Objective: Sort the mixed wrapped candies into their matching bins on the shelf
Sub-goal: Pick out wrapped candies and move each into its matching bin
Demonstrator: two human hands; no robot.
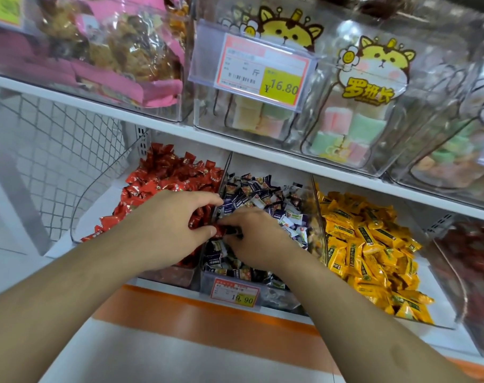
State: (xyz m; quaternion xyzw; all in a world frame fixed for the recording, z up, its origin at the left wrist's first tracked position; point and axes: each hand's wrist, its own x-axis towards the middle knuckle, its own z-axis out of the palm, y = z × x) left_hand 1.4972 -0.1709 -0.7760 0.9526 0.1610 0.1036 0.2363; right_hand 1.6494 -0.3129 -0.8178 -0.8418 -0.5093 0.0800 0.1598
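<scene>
Hands (169,225) (258,239) meet over clear divider (225,172) between red candies (163,172) and purple candies (263,194).

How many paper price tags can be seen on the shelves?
2: a large orange-and-yellow paper price tag on the upper clear bin, and a small one on the dark-candy bin below. Others may be out of view.

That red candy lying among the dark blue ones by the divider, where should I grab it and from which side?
Pinch the red candy by its crimped wrapper end, coming from above: it lies low among the dark blue candies, tight against the divider, so its sides are likely blocked.
</scene>
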